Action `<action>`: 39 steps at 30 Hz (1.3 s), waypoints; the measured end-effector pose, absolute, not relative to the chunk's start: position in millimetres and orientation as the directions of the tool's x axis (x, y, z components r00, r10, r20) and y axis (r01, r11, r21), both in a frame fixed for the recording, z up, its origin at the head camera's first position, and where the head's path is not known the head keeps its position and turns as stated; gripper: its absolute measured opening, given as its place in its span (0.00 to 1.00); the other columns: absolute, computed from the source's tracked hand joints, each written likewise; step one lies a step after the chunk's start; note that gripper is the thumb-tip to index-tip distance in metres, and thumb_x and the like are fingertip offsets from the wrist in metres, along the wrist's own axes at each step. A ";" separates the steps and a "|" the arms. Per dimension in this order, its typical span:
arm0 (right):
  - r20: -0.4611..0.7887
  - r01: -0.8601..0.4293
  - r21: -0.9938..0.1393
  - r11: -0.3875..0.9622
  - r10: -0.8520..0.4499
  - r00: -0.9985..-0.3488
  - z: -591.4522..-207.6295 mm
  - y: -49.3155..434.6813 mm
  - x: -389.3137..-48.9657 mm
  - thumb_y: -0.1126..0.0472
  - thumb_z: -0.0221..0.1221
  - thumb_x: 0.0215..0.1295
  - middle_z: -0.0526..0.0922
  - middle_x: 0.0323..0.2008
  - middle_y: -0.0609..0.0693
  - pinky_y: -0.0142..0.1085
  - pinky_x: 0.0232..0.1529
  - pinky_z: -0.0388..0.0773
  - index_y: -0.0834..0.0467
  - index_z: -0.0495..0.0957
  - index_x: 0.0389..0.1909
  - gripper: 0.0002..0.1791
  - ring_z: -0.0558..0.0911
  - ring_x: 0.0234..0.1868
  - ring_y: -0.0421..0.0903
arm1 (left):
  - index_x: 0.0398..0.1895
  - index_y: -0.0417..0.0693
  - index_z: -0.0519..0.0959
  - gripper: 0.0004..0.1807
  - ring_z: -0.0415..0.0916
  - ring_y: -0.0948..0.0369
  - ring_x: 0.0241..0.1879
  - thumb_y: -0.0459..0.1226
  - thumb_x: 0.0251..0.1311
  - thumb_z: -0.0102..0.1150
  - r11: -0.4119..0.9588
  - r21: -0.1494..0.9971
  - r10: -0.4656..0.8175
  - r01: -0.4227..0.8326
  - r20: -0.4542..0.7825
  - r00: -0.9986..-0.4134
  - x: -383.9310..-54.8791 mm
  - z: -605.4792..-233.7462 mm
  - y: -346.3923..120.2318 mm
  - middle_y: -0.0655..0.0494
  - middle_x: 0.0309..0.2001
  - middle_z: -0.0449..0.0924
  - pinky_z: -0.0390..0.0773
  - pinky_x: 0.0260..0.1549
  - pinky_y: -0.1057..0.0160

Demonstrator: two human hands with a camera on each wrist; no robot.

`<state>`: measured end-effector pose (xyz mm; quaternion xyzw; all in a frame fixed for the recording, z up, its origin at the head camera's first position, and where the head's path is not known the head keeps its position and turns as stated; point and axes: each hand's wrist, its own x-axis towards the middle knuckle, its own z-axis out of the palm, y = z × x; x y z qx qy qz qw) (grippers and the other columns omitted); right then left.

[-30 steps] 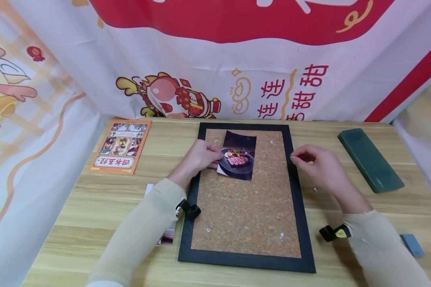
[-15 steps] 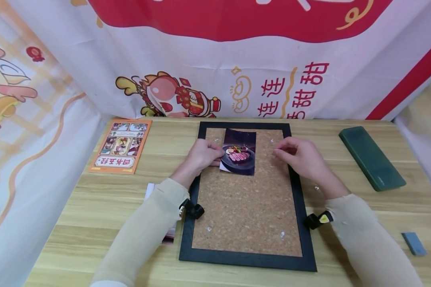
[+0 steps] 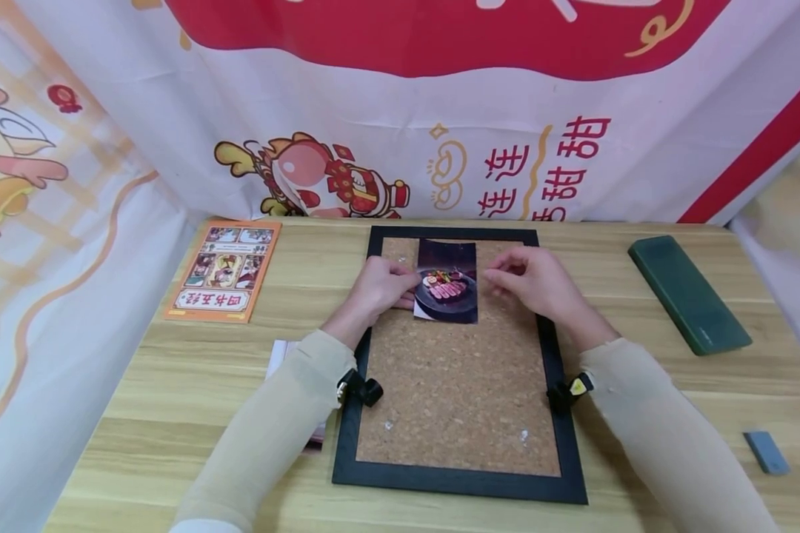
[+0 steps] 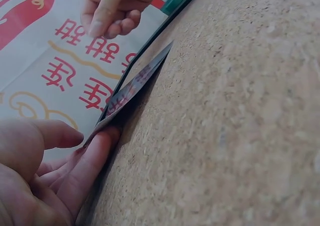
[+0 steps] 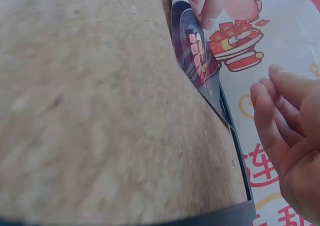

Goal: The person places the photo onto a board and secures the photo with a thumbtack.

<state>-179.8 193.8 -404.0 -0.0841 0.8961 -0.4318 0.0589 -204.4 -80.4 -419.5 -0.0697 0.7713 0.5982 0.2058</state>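
Note:
My left hand (image 3: 388,287) pinches the left edge of a photo (image 3: 447,277) of sliced meat on a dark plate. The photo stands over the upper part of a cork board (image 3: 460,385) in a black frame; in the left wrist view the photo (image 4: 135,90) is bowed and tilted off the cork. To the right of the photo is my right hand (image 3: 530,281), its thumb and forefinger brought close together. Whether something tiny sits between those fingertips (image 5: 256,88) I cannot tell. Small clear pins (image 3: 389,426) are stuck near the board's corners, the upper right one hidden by my right hand.
An orange booklet (image 3: 223,272) lies at the left back of the table. Several prints (image 3: 278,357) lie partly under my left forearm. At the right are a dark green case (image 3: 690,296) and a small blue-grey block (image 3: 767,452). A printed cloth (image 3: 373,96) hangs behind.
My right hand has moved left from the frame's right edge to beside the photo. The photo has shifted slightly right and up with my left hand. A loose pin on the table is now hidden.

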 end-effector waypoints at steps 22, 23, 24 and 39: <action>-0.084 -0.040 -0.875 0.483 -0.231 -0.969 -417.8 155.7 -223.8 0.69 0.59 0.80 0.90 0.42 0.67 0.37 0.37 0.91 0.69 0.82 0.52 0.08 0.90 0.36 0.47 | 0.55 0.33 0.82 0.12 0.86 0.63 0.27 0.30 0.74 0.65 0.391 0.897 0.241 -0.208 -0.318 -0.917 -209.2 -419.4 -88.9 0.40 0.42 0.91 0.90 0.32 0.65; -0.093 -0.030 -0.877 0.479 -0.232 -0.968 -418.8 154.5 -225.8 0.69 0.59 0.80 0.90 0.42 0.67 0.37 0.37 0.91 0.69 0.82 0.52 0.08 0.90 0.36 0.47 | 0.55 0.34 0.82 0.12 0.86 0.63 0.28 0.30 0.74 0.65 0.400 0.895 0.244 -0.200 -0.314 -0.918 -209.2 -419.2 -89.3 0.40 0.42 0.91 0.90 0.32 0.65; -0.102 -0.022 -0.877 0.480 -0.231 -0.967 -419.8 153.3 -227.8 0.69 0.59 0.80 0.90 0.42 0.67 0.37 0.38 0.91 0.69 0.82 0.52 0.08 0.90 0.36 0.46 | 0.55 0.34 0.82 0.12 0.86 0.63 0.28 0.30 0.74 0.65 0.405 0.894 0.247 -0.193 -0.310 -0.918 -209.3 -419.0 -89.7 0.40 0.43 0.91 0.90 0.32 0.65; -0.209 0.094 -0.859 0.504 -0.176 -0.962 -423.3 139.8 -255.7 0.65 0.55 0.84 0.88 0.44 0.62 0.33 0.38 0.89 0.68 0.82 0.55 0.12 0.87 0.34 0.43 | 0.57 0.36 0.84 0.13 0.86 0.62 0.30 0.30 0.72 0.65 0.444 0.895 0.331 -0.041 -0.206 -0.921 -215.1 -424.1 -89.4 0.41 0.43 0.90 0.87 0.32 0.66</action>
